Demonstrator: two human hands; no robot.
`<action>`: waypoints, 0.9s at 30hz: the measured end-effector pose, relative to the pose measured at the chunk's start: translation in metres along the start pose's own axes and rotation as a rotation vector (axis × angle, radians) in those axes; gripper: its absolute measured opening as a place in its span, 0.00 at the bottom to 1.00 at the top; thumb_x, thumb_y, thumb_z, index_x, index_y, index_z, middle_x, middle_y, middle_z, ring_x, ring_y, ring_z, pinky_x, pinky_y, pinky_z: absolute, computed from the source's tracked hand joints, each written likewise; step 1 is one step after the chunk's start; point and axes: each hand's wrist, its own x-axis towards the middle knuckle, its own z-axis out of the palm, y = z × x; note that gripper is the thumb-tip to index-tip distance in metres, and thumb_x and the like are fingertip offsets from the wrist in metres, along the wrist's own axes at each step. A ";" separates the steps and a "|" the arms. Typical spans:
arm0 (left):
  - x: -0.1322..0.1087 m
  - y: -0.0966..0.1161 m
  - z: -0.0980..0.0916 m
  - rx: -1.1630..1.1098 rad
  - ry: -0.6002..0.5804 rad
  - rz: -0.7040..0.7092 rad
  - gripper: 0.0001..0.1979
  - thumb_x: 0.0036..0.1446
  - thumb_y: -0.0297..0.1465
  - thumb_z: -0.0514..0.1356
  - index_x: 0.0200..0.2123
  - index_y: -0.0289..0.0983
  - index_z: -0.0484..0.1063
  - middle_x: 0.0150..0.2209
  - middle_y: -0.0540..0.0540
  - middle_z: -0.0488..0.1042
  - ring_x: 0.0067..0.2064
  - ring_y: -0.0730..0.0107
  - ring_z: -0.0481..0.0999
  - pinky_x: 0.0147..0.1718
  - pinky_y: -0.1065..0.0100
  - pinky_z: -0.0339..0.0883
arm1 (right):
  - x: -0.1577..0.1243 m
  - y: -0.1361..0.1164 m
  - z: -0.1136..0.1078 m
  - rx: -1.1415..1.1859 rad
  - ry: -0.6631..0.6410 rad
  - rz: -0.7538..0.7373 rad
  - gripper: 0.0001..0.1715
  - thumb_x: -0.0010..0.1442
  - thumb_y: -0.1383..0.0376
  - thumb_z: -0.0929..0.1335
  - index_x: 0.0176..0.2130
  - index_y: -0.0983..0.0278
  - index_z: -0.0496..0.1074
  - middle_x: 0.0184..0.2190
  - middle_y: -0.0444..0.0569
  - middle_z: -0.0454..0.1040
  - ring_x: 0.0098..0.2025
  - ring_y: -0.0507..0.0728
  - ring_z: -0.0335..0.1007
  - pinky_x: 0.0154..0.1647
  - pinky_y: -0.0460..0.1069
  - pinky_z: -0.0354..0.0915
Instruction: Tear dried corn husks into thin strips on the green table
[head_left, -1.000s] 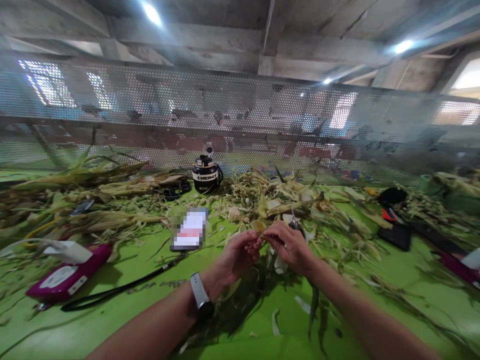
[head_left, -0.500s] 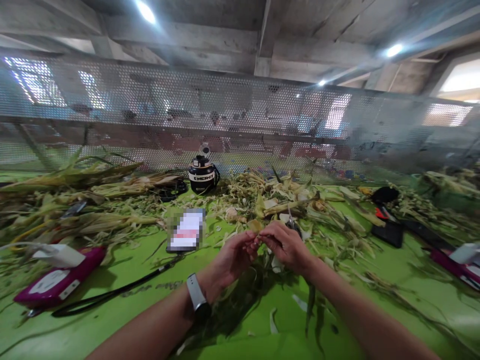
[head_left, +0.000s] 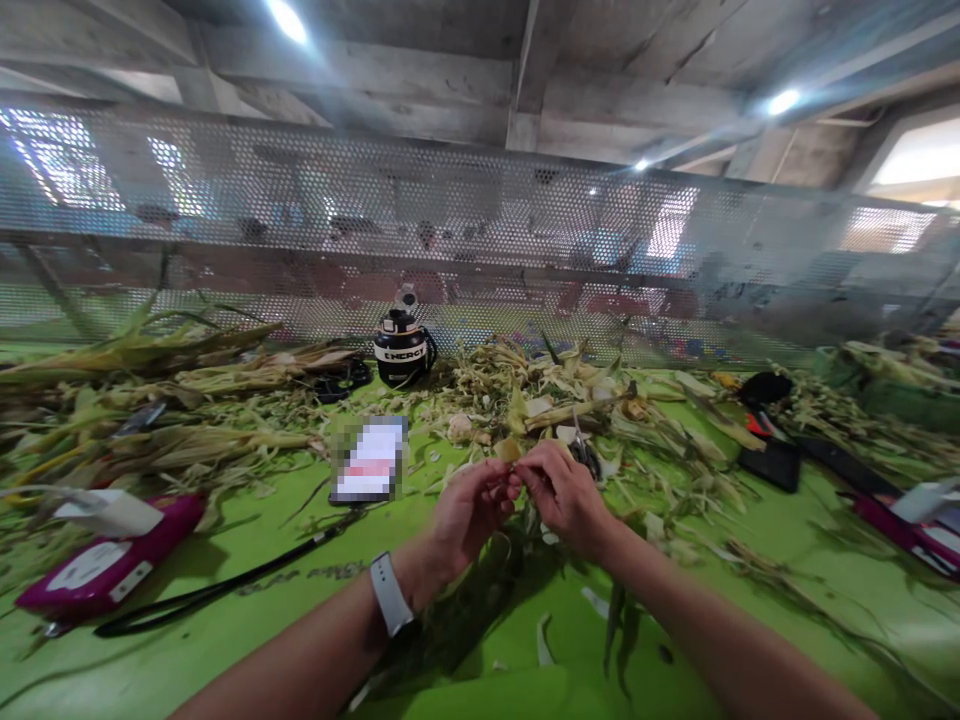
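Note:
My left hand (head_left: 471, 508) and my right hand (head_left: 561, 490) meet over the middle of the green table (head_left: 300, 600), fingertips pinched together. Between them is something small and plant-like, too hidden to make out clearly. A yellowish leafy scrap (head_left: 510, 449) shows just beyond the fingertips; whether it is held I cannot tell. Close behind my right hand are scissors (head_left: 583, 452), partly covered. A heap of plant trimmings (head_left: 555, 385) lies past both hands. Long green leaves (head_left: 616, 615) hang or lie below my right wrist.
Left of my hands lies a phone (head_left: 369, 460) on a black strap. A purple power strip (head_left: 112, 570) with a white charger is at far left. A black jug (head_left: 403, 348) stands at the back, before a perforated metal screen (head_left: 465, 230). Corn husks (head_left: 150, 360) cover the left.
The whole view has shifted slightly. My right-hand fingers have moved a little against the left fingertips, and more of the scissors shows. Both hands stay together.

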 end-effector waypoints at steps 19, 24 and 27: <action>-0.005 -0.006 -0.002 0.638 -0.104 0.415 0.14 0.51 0.41 0.62 0.28 0.35 0.69 0.24 0.50 0.70 0.25 0.75 0.69 0.23 0.74 0.64 | -0.003 -0.007 0.008 0.394 0.063 0.336 0.15 0.60 0.65 0.63 0.48 0.63 0.59 0.23 0.40 0.66 0.22 0.48 0.64 0.22 0.43 0.62; -0.009 -0.003 0.001 0.674 -0.128 0.408 0.12 0.49 0.38 0.64 0.30 0.35 0.71 0.25 0.49 0.71 0.26 0.74 0.70 0.23 0.74 0.64 | 0.000 -0.006 0.007 0.457 0.041 0.367 0.13 0.60 0.66 0.63 0.46 0.63 0.60 0.22 0.38 0.63 0.21 0.48 0.62 0.21 0.42 0.60; -0.006 -0.002 0.001 0.581 -0.091 0.352 0.12 0.47 0.37 0.65 0.29 0.35 0.70 0.24 0.50 0.71 0.25 0.75 0.70 0.21 0.75 0.63 | 0.000 -0.002 0.006 0.452 0.045 0.358 0.12 0.61 0.65 0.63 0.46 0.63 0.61 0.23 0.40 0.65 0.23 0.49 0.64 0.23 0.43 0.61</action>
